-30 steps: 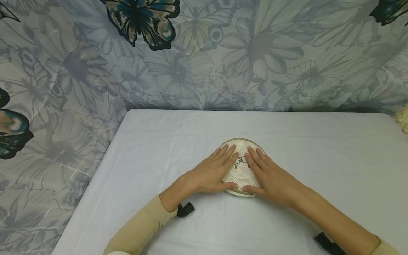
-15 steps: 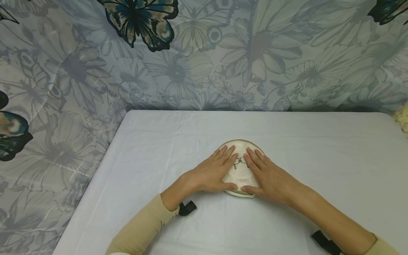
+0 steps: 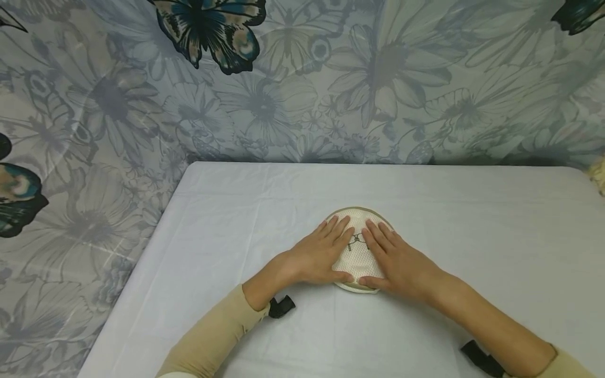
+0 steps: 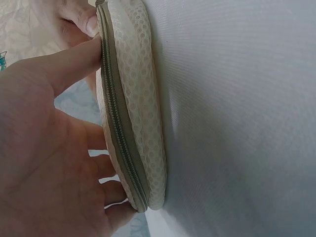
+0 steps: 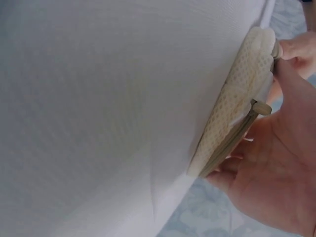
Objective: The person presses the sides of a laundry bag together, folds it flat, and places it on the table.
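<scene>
Both hands, the left hand [image 3: 317,254] and the right hand [image 3: 396,259], were kept flat with fingers straight on the round cream mesh zippered pouch [image 3: 358,251], which lay mid-table on the white-covered table [image 3: 472,236]. Hardly any change from a second earlier was seen; the pressing was judged ongoing.

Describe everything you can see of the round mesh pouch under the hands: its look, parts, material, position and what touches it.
The pouch is round, flat and cream, made of what looks like padded mesh fabric, with a tan zipper running around its edge and a small dark bow-like design on top. It lies flat on the white tablecloth, near the table's middle. The left hand and right hand rest on it with straight fingers, thumbs against its near edge. A small zipper pull shows by the right hand.
</scene>
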### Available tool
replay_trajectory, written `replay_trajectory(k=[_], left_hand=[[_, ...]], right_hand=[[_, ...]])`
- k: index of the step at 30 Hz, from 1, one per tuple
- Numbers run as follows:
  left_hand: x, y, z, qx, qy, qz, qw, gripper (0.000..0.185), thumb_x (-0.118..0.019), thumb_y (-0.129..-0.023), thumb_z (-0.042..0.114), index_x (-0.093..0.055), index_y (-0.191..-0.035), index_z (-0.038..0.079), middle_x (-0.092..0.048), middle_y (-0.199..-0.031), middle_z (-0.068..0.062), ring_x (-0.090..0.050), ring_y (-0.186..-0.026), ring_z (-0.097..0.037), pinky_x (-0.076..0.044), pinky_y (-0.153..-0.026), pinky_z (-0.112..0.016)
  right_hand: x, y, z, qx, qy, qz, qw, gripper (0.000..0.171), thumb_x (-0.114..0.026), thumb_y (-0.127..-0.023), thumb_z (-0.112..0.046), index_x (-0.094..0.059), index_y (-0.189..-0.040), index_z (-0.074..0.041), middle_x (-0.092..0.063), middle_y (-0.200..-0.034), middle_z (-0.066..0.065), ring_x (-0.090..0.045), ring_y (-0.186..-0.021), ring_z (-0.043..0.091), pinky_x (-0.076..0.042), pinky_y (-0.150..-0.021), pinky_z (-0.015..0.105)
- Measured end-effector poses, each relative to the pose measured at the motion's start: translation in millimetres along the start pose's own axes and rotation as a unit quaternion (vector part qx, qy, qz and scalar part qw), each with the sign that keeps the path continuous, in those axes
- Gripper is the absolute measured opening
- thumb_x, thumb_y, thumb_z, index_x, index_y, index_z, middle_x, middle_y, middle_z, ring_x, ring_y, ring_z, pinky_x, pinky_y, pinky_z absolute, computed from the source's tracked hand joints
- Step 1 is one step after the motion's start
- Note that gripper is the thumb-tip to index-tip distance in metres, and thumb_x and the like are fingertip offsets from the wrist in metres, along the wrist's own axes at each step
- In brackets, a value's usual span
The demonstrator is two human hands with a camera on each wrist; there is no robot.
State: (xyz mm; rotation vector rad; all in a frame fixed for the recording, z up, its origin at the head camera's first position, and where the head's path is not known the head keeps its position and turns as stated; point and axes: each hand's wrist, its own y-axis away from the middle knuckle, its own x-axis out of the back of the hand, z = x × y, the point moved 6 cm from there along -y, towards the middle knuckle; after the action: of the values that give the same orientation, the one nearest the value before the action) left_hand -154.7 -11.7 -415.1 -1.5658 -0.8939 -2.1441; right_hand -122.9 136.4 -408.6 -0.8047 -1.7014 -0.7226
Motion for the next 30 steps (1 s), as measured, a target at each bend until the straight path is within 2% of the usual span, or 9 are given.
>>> replay_trajectory(k=[5, 14, 22, 30], left_hand=[[-2.0, -0.7, 0.2, -0.005, -0.012, 0.004, 0.9999, 0.100, -0.052, -0.093, 0.066, -0.008, -0.160, 0.005, 0.008, -0.165, -0.015, 0.009, -0.151, -0.031, -0.001, -0.123, -0.041], [-5.1, -2.0, -2.6, -0.014, -0.013, 0.018, 0.9997, 0.101, -0.049, -0.093, 0.067, -0.004, -0.160, 0.006, 0.010, -0.165, -0.012, 0.011, -0.151, -0.029, 0.000, -0.122, -0.040], [-2.6, 0.9, -3.7, -0.024, -0.011, 0.056, 0.9981, 0.100, -0.051, -0.091, 0.068, -0.009, -0.160, 0.008, 0.004, -0.166, -0.012, 0.005, -0.152, -0.028, -0.003, -0.123, -0.038], [5.1, 7.8, -3.7, -0.030, -0.008, 0.113, 0.9931, 0.092, -0.056, -0.091, 0.065, -0.024, -0.159, 0.011, -0.011, -0.166, -0.010, -0.005, -0.152, -0.029, -0.010, -0.123, -0.040]], right_hand=[[-3, 0, 0, 0.005, 0.024, 0.009, 1.000, 0.095, -0.060, -0.093, -0.058, -0.027, -0.152, 0.009, -0.016, -0.160, 0.028, -0.018, -0.145, 0.048, -0.028, -0.113, 0.059], [-2, 1, 1, -0.001, 0.041, 0.016, 0.999, 0.097, -0.059, -0.092, -0.060, -0.025, -0.153, 0.008, -0.016, -0.161, 0.026, -0.018, -0.146, 0.047, -0.026, -0.115, 0.056], [4, 3, 2, -0.005, 0.028, 0.022, 0.999, 0.097, -0.056, -0.092, -0.065, -0.027, -0.154, 0.004, -0.017, -0.162, 0.022, -0.020, -0.147, 0.044, -0.029, -0.114, 0.057], [13, 5, 3, -0.010, -0.006, 0.025, 1.000, 0.097, -0.055, -0.091, -0.067, -0.029, -0.154, 0.002, -0.016, -0.163, 0.020, -0.018, -0.147, 0.045, -0.030, -0.112, 0.058]])
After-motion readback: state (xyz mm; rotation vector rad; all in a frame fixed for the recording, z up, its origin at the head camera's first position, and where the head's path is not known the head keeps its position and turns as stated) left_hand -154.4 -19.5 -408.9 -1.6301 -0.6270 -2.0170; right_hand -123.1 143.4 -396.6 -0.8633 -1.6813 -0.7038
